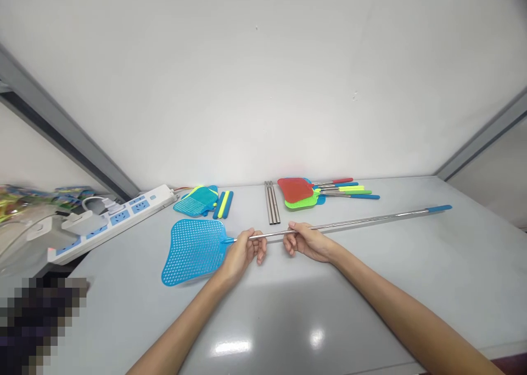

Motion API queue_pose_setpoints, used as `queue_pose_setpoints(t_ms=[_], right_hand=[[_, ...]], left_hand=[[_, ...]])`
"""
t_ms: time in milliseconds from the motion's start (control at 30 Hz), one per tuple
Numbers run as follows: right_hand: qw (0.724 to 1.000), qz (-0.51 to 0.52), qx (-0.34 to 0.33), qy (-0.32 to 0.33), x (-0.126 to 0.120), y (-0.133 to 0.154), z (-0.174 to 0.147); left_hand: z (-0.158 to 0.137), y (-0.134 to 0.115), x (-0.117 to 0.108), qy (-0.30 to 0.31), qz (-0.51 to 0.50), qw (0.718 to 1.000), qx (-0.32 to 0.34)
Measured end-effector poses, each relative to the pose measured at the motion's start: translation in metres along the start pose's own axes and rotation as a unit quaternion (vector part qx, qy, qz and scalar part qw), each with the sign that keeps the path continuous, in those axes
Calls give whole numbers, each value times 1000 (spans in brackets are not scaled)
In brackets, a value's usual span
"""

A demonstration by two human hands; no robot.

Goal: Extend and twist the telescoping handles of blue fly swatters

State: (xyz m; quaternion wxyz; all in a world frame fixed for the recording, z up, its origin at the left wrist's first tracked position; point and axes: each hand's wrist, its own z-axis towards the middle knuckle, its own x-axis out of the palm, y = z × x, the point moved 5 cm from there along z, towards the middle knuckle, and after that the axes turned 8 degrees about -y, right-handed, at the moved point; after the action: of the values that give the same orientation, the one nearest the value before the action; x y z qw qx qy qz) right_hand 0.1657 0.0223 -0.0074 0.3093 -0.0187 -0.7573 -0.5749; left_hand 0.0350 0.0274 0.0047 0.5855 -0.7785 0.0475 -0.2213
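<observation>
A blue perforated plastic flyswatter (194, 251) with a long silver metal rod (370, 219) spans mid-frame. The left hand (244, 248) closes its fingers lightly around the rod's left end; the right hand (308, 242) pinches it near centre. Adjusting the rod seems underway; shifting it calls for firm, level holds.

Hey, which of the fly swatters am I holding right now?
The blue swatter with the long rod, in your left hand and right hand; the other assembled swatters lie overlapping farther back.
</observation>
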Motion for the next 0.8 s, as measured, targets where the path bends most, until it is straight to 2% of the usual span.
queue_pose_setpoints(t_ms=[167, 800], right_hand=[[999, -32, 3, 29, 2, 0, -1], [997, -54, -14, 46, 7, -3, -3]], left_hand=[[-2, 0, 3, 39, 38, 998, -15], [-7, 9, 10, 51, 13, 998, -42]])
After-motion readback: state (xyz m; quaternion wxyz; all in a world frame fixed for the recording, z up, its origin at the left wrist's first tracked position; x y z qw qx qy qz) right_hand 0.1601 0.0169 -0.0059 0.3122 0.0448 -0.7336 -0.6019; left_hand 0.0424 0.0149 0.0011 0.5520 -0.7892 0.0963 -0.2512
